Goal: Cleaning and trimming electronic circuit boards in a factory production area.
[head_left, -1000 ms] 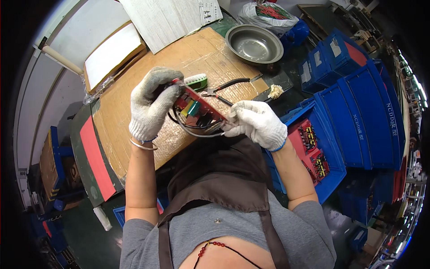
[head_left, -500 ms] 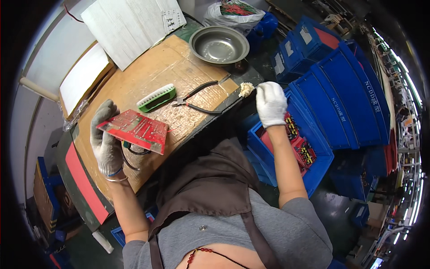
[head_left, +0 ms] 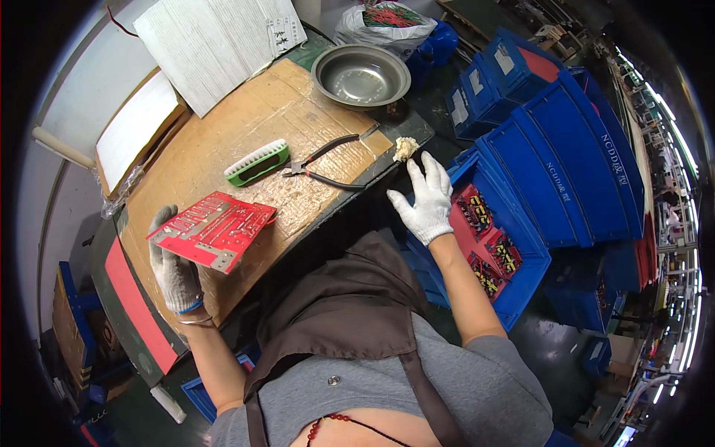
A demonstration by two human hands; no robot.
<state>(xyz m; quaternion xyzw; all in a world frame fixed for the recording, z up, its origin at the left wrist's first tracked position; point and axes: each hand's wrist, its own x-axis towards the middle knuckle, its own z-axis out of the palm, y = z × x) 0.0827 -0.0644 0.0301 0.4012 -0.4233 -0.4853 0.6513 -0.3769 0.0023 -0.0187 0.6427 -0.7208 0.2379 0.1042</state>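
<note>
My left hand (head_left: 176,279), in a white work glove, grips a red circuit board (head_left: 217,229) by its left edge. The board is tilted above the table, its soldered underside facing up. My right hand (head_left: 427,198), gloved too, holds nothing; its fingers are spread beside the table's right corner. Just beyond its fingertips a pale crumpled lump (head_left: 405,149) sits at the table edge. On the table lie a pair of cutting pliers (head_left: 325,162) with dark handles, jaws toward the left, and a green brush (head_left: 258,164) with white bristles up.
A metal bowl (head_left: 361,74) stands at the table's far right corner. Right of me a blue crate (head_left: 530,277) holds several populated red boards (head_left: 500,253). Large blue bins (head_left: 573,160) rise behind it. A red strip (head_left: 138,307) lies along the table's left edge.
My right hand has moved left and nearer, its fingers opening out. The red board in my left hand has turned, showing more of its soldered face.
</note>
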